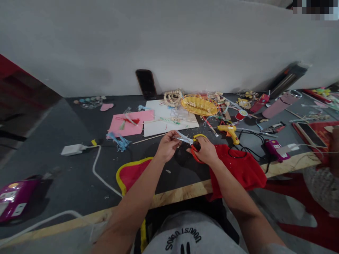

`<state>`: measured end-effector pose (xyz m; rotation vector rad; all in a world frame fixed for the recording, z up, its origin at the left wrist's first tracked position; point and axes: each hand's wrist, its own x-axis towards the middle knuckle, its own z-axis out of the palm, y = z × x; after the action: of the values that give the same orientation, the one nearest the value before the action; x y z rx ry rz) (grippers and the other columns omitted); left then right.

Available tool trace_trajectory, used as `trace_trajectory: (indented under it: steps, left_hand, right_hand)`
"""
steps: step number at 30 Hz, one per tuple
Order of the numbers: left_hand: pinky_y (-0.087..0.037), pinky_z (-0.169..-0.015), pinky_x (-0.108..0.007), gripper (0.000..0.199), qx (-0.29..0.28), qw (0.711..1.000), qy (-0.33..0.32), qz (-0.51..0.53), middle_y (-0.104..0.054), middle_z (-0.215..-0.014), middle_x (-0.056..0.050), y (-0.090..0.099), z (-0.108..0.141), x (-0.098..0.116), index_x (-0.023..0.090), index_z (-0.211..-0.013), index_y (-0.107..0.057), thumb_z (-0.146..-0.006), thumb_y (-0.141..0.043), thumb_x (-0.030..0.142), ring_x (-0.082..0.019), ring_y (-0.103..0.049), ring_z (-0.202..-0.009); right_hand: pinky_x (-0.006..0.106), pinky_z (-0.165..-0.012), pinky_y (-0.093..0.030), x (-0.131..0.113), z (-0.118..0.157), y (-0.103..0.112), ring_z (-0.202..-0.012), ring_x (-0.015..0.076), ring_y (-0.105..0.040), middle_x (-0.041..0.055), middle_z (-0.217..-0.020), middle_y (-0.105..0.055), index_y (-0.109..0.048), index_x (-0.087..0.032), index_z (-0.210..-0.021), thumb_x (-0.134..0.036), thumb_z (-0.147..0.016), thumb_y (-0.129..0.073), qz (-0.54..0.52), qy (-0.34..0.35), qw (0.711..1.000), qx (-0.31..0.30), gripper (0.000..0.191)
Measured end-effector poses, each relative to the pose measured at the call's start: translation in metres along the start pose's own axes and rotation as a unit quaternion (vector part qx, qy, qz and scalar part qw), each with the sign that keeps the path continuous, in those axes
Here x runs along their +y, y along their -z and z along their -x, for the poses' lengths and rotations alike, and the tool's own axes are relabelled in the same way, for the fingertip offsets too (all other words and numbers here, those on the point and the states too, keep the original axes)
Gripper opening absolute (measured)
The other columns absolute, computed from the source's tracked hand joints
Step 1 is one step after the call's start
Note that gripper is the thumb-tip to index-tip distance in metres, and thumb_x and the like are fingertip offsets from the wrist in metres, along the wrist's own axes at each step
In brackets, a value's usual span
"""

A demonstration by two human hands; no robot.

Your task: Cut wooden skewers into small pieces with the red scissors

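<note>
Scissors [191, 141], blades parted, sit in a worker's right hand [206, 151] above a dark table [79, 130].

The right hand grips the red and yellow handles; the left hand [167, 145] has its fingers drawn together beside the blade tips, though whether they pinch anything is too small to tell. Red cloth [241, 167] lies just beside the right hand, with a yellow glue gun [230, 133] beyond it. Past the hands, a white board [155, 129] lies by pink paper [115, 123], with blue tassels [119, 141] near the paper. A yellow basket [201, 110] rests near the board's right side; a dark phone [146, 84] leans against the wall [106, 53].
</note>
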<state>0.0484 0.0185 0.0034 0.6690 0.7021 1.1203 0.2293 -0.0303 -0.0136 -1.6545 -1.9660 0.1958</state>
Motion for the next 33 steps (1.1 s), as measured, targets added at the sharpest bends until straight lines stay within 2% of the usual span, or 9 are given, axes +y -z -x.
trace_trajectory:
  steps: [7, 10, 12, 15, 18, 20, 25, 30, 33]
  left_hand:
    - [-0.04, -0.056, -0.019, 0.034, 0.002, 1.0, -0.01, -0.008, -0.055, -0.065, 0.005, 0.0, 0.001, -0.001, 0.016, -0.08, -0.06, -0.054, -0.082, 0.013, -0.006, -0.05, -0.057]
    - [-0.04, -0.058, -0.02, 0.032, 0.02, 0.998, -0.029, -0.049, -0.056, -0.066, 0.004, 0.001, -0.001, -0.001, 0.017, -0.081, -0.06, -0.057, -0.081, 0.02, -0.007, -0.05, -0.058]
    - [-0.041, -0.06, -0.021, 0.028, 0.053, 0.987, -0.063, -0.137, -0.058, -0.068, 0.003, 0.005, -0.003, -0.001, 0.017, -0.081, -0.061, -0.06, -0.078, 0.023, -0.008, -0.051, -0.06]
    - [-0.04, -0.064, -0.023, 0.017, 0.087, 0.928, -0.115, -0.343, -0.062, -0.07, 0.002, 0.012, -0.006, -0.002, 0.018, -0.077, -0.063, -0.064, -0.073, 0.021, -0.01, -0.051, -0.061]
    - [-0.04, -0.065, -0.026, 0.012, 0.067, 0.864, -0.139, -0.479, -0.065, -0.07, 0.001, 0.02, -0.008, -0.003, 0.021, -0.074, -0.068, -0.064, -0.069, 0.015, -0.013, -0.05, -0.061]
    - [-0.04, -0.065, -0.027, 0.017, 0.05, 0.852, -0.145, -0.501, -0.067, -0.071, -0.001, 0.022, -0.009, -0.003, 0.023, -0.074, -0.07, -0.063, -0.068, 0.01, -0.015, -0.052, -0.061]
    - [-0.042, -0.071, -0.029, 0.022, 0.041, 0.846, -0.163, -0.506, -0.071, -0.08, -0.003, 0.022, -0.009, 0.002, 0.024, -0.079, -0.072, -0.065, -0.065, 0.01, -0.02, -0.056, -0.07]
    - [-0.042, -0.074, -0.03, 0.02, 0.044, 0.776, -0.188, -0.601, -0.069, -0.09, -0.005, 0.018, 0.001, 0.021, 0.021, -0.092, -0.071, -0.076, -0.059, 0.018, -0.019, -0.056, -0.071]
    - [-0.042, -0.07, -0.029, 0.022, 0.03, 0.747, -0.188, -0.637, -0.068, -0.093, -0.006, 0.021, 0.013, 0.035, 0.02, -0.098, -0.069, -0.08, -0.056, 0.022, -0.018, -0.056, -0.069]
  right_hand:
    - [0.038, -0.079, -0.051, 0.001, 0.0, -0.001, -0.096, 0.0294, -0.064, 0.0142, -0.098, -0.068, -0.059, -0.017, -0.105, -0.059, -0.076, -0.066, 0.015, -0.011, 1.0, -0.008, 0.052]
    - [0.033, -0.068, -0.048, 0.002, -0.002, 0.0, -0.08, 0.0245, -0.065, 0.0085, -0.084, -0.068, -0.06, -0.019, -0.097, -0.057, -0.076, -0.065, -0.008, -0.054, 0.998, -0.019, 0.044]
    - [0.029, -0.058, -0.043, 0.004, -0.004, 0.003, -0.065, 0.0195, -0.061, 0.0028, -0.072, -0.065, -0.058, -0.022, -0.086, -0.059, -0.074, -0.065, -0.063, -0.109, 0.992, -0.009, 0.04]
    - [0.025, -0.053, -0.037, 0.007, -0.006, 0.009, -0.054, 0.0138, -0.05, -0.0034, -0.062, -0.057, -0.048, -0.024, -0.073, -0.063, -0.071, -0.064, -0.155, -0.164, 0.973, 0.046, 0.042]
    - [0.025, -0.054, -0.036, 0.01, -0.009, 0.012, -0.054, 0.0124, -0.045, -0.0046, -0.061, -0.054, -0.042, -0.024, -0.07, -0.065, -0.072, -0.06, -0.182, -0.172, 0.964, 0.083, 0.045]
    - [0.025, -0.054, -0.037, 0.012, -0.01, 0.012, -0.055, 0.0126, -0.045, -0.0046, -0.06, -0.053, -0.041, -0.024, -0.07, -0.065, -0.072, -0.059, -0.188, -0.172, 0.963, 0.088, 0.045]
    - [0.025, -0.055, -0.038, 0.014, -0.011, 0.008, -0.055, 0.0129, -0.045, -0.0044, -0.06, -0.053, -0.042, -0.024, -0.069, -0.065, -0.07, -0.06, -0.203, -0.174, 0.959, 0.099, 0.044]
    - [0.025, -0.055, -0.038, 0.015, -0.012, 0.009, -0.056, 0.0131, -0.046, -0.0038, -0.061, -0.053, -0.042, -0.024, -0.069, -0.063, -0.071, -0.06, -0.212, -0.183, 0.953, 0.115, 0.043]
    - [0.025, -0.053, -0.037, 0.014, -0.013, 0.011, -0.055, 0.0126, -0.045, -0.0042, -0.06, -0.052, -0.042, -0.024, -0.068, -0.063, -0.07, -0.06, -0.217, -0.185, 0.952, 0.113, 0.043]
